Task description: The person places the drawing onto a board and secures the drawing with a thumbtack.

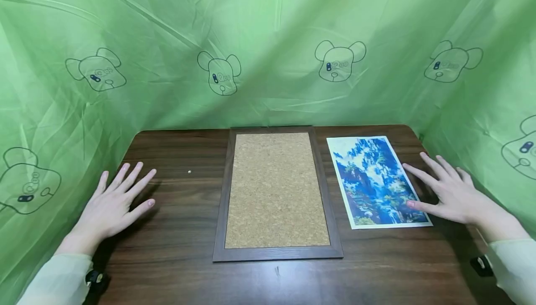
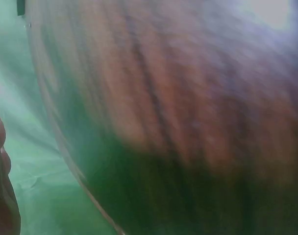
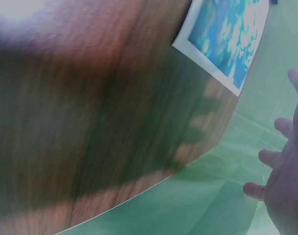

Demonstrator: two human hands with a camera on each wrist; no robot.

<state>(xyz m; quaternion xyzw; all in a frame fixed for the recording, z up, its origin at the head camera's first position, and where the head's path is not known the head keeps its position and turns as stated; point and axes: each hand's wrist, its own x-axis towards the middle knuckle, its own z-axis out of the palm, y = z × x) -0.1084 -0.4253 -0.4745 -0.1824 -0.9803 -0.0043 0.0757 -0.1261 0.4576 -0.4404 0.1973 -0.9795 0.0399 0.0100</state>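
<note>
A cork board in a dark brown frame (image 1: 278, 253) lies flat in the middle of the table. To its right lies a blue and white landscape print (image 1: 370, 182) with a white border, also partly visible in the right wrist view. My right hand (image 1: 454, 198) has its fingers spread, its thumb and index finger overlapping the print's right edge in the head view. Over the table's left side is my left hand (image 1: 110, 209), fingers spread and holding nothing. Between it and the frame sits a tiny white bead-like dot (image 1: 190, 171).
The dark wood-grain table (image 1: 176, 268) has rounded back corners. Green fabric (image 1: 268, 49) printed with bear-head outlines hangs behind it and along both sides. Black wrist devices (image 1: 481, 266) show at the sleeve cuffs.
</note>
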